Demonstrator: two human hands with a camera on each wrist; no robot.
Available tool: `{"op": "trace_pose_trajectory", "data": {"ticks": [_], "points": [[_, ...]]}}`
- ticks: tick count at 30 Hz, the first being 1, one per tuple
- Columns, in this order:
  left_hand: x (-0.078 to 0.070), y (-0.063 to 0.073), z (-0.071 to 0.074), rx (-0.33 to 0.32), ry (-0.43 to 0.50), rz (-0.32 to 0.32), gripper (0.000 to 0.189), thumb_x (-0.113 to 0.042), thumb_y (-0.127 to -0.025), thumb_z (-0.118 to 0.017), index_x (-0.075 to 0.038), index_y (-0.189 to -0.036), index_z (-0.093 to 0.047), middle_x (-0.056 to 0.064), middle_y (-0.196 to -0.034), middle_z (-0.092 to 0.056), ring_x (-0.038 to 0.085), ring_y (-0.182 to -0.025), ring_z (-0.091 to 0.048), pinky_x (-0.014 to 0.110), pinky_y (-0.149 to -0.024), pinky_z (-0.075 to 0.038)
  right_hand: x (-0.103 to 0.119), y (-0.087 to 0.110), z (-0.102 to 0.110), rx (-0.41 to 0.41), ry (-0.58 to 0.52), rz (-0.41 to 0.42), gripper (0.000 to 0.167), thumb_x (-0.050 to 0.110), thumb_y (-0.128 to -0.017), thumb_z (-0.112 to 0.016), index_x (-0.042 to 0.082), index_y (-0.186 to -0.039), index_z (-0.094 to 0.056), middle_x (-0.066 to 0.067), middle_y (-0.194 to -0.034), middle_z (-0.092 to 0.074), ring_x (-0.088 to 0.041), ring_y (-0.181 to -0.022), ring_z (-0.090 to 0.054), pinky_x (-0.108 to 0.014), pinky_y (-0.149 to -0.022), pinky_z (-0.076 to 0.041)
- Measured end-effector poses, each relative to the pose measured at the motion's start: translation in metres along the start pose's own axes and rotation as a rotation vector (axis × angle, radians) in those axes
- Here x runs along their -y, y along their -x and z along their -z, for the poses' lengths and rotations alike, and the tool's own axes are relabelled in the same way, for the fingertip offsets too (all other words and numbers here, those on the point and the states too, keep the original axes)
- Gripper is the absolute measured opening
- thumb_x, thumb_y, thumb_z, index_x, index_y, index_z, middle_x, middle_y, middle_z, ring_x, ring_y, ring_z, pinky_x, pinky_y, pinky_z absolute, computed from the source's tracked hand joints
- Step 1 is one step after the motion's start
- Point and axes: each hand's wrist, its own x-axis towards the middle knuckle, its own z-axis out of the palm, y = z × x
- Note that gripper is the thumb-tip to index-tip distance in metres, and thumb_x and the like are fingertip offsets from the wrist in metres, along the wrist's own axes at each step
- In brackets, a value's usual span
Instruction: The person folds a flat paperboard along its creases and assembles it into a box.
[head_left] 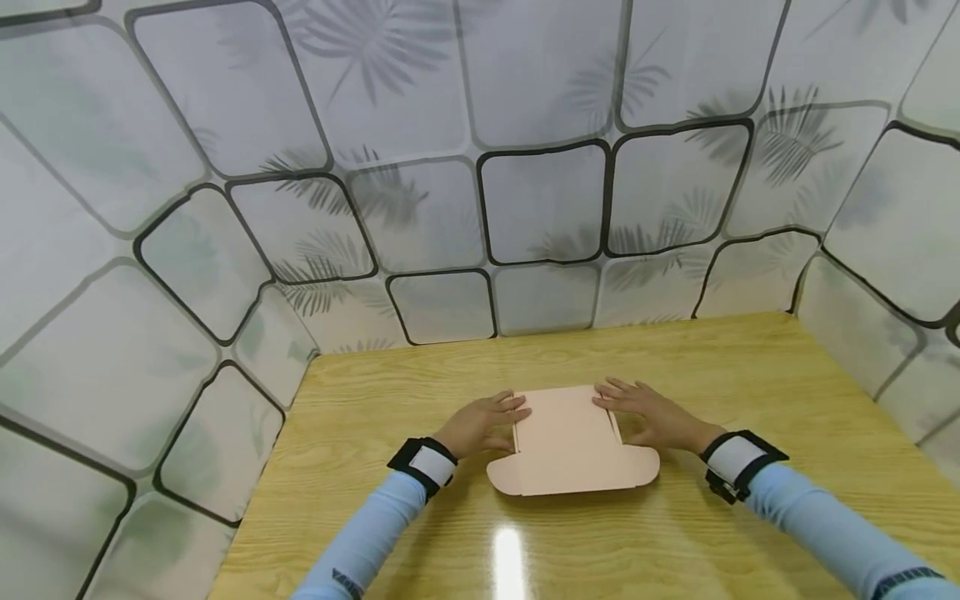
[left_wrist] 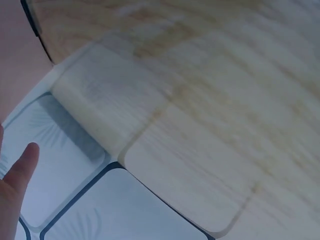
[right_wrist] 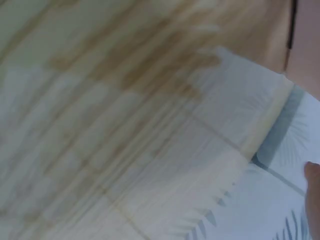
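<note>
A pale pink cardboard mailer box (head_left: 567, 433) lies on the wooden table in the head view. Its front flap, with rounded ears at both ends, spreads toward me. My left hand (head_left: 483, 423) is at the box's left side, fingers stretched over the far left corner and thumb beside the lower left edge. Mirroring it, my right hand (head_left: 648, 414) lays extended fingers on the far right corner. In the left wrist view a pink box panel (left_wrist: 17, 60) shows beside a fingertip. Another stretch of the panel (right_wrist: 306, 50) appears in the right wrist view.
The yellowish wood-grain table (head_left: 405, 383) reaches back to a wall covering (head_left: 420, 225) with rounded rectangles and leaf prints. Wall surfaces also stand to the left and right. A bright light reflection lies on the tabletop in front of the box.
</note>
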Motion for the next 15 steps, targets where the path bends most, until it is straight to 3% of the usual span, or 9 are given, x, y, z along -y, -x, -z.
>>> {"op": "trace_pose_trajectory", "data": {"ticks": [3, 7, 11, 14, 15], "points": [[0.001, 0.002, -0.003, -0.019, -0.029, -0.022, 0.067, -0.03, -0.081, -0.073, -0.005, -0.139, -0.052, 0.013, -0.143, -0.051, 0.03, -0.136, -0.044, 0.04, -0.108, -0.04, -0.003, 0.001, -0.002, -0.027, -0.002, 0.044, 0.083, 0.01, -0.07, -0.082, 0.005, -0.144, -0.045, -0.017, -0.149, -0.042, -0.003, -0.147, -0.012, -0.075, -0.097, -0.024], [0.005, 0.002, -0.007, -0.022, -0.031, -0.045, 0.066, -0.03, -0.083, -0.071, -0.004, -0.14, -0.051, 0.014, -0.143, -0.051, 0.029, -0.135, -0.045, 0.037, -0.108, -0.041, -0.009, 0.002, -0.003, -0.028, -0.054, 0.064, 0.082, 0.012, -0.072, -0.081, 0.004, -0.145, -0.043, -0.016, -0.15, -0.041, 0.003, -0.145, -0.014, -0.073, -0.098, -0.026], [0.009, 0.0, -0.006, 0.017, 0.103, -0.009, 0.063, -0.027, -0.087, -0.067, -0.004, -0.142, -0.047, 0.014, -0.147, -0.047, 0.031, -0.138, -0.04, 0.038, -0.11, -0.038, -0.011, 0.003, -0.001, -0.004, -0.232, 0.049, 0.072, 0.009, -0.081, -0.074, 0.003, -0.145, -0.042, -0.018, -0.152, -0.036, 0.009, -0.142, -0.017, -0.063, -0.094, -0.04], [0.012, -0.002, -0.006, 0.031, 0.261, 0.047, 0.057, -0.02, -0.092, -0.064, -0.005, -0.144, -0.046, 0.013, -0.149, -0.045, 0.032, -0.14, -0.036, 0.042, -0.112, -0.035, -0.013, 0.003, 0.003, 0.027, -0.422, 0.016, 0.058, 0.007, -0.091, -0.063, 0.0, -0.145, -0.041, -0.023, -0.153, -0.032, 0.009, -0.141, -0.02, -0.064, -0.093, -0.041], [0.013, -0.003, -0.006, 0.031, 0.323, 0.065, 0.054, -0.017, -0.094, -0.061, -0.004, -0.144, -0.045, 0.014, -0.149, -0.044, 0.032, -0.14, -0.035, 0.044, -0.112, -0.034, -0.013, 0.003, 0.004, 0.035, -0.478, -0.004, 0.055, 0.006, -0.094, -0.06, -0.002, -0.145, -0.041, -0.026, -0.153, -0.03, 0.003, -0.144, -0.021, -0.067, -0.096, -0.036]]}}
